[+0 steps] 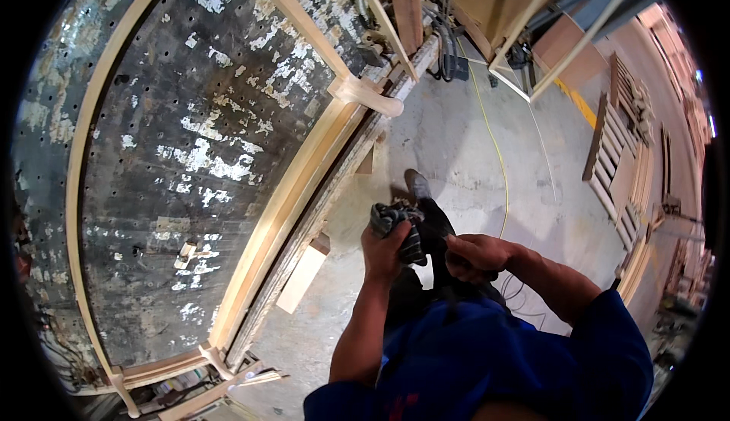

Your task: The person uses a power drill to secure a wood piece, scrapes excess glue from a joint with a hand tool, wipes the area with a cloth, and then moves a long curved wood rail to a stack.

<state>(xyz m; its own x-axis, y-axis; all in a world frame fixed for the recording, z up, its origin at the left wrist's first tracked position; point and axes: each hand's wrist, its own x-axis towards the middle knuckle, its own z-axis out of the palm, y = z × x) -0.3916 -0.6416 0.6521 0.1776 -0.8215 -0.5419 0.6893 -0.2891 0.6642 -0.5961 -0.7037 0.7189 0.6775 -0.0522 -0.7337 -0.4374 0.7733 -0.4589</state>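
Blue shirt [471, 352] cloth takes up the near edge, and just beyond it, in front of the person's body, is the dark checked cloth [411, 240], bunched up in the left hand [385, 252]. Those fingers are wrapped snugly around it, probably to keep the loose folds in one wad. Close by on the right, the right hand [480, 255] has its fingers curled in narrowly (whether they pinch anything I cannot tell, since the knuckles hide it). Both hands sit near each other at the middle of the body, likely so that one can serve the other. Past them a dark shoe [416, 185] stands on the grey floor [456, 132]. To the left, a pale wooden frame [280, 206] lies on a dark perforated tabletop [152, 216], its near-side rail set along the table's right edge, perhaps to keep it within reach. A small wooden block [185, 254] rests inside the frame, well apart from the rails. Farther right, a yellow cable [498, 151] runs over the floor, and slatted wooden parts [608, 147] are kept at the far right, seemingly out of the walking space.
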